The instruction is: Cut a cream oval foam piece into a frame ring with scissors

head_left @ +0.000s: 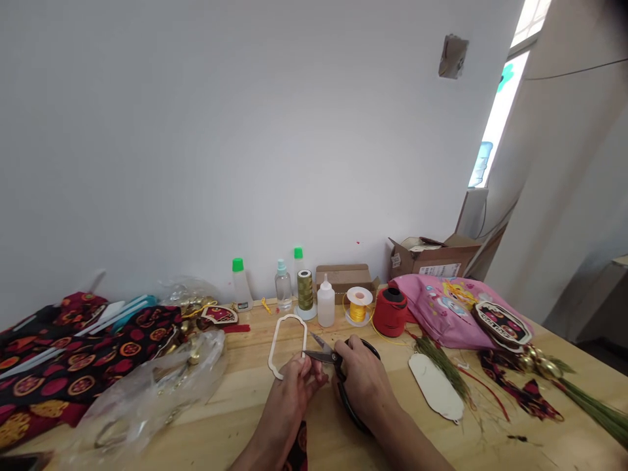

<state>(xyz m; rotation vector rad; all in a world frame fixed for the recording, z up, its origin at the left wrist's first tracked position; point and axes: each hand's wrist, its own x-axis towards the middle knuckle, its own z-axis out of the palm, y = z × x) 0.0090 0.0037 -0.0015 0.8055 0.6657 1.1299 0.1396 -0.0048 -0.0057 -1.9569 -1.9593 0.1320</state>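
Frame [305,337] held over the worktop [245,366], lower right pinched by fingers of the left hand [290,391]; judged light, stiff, snappable, best taken by a long side. Scissors [322,356], blades parted beside it, gripped by curled fingers of the right hand [366,379].

Left hand [298,381] pinches; right hand [362,376] curls closed.
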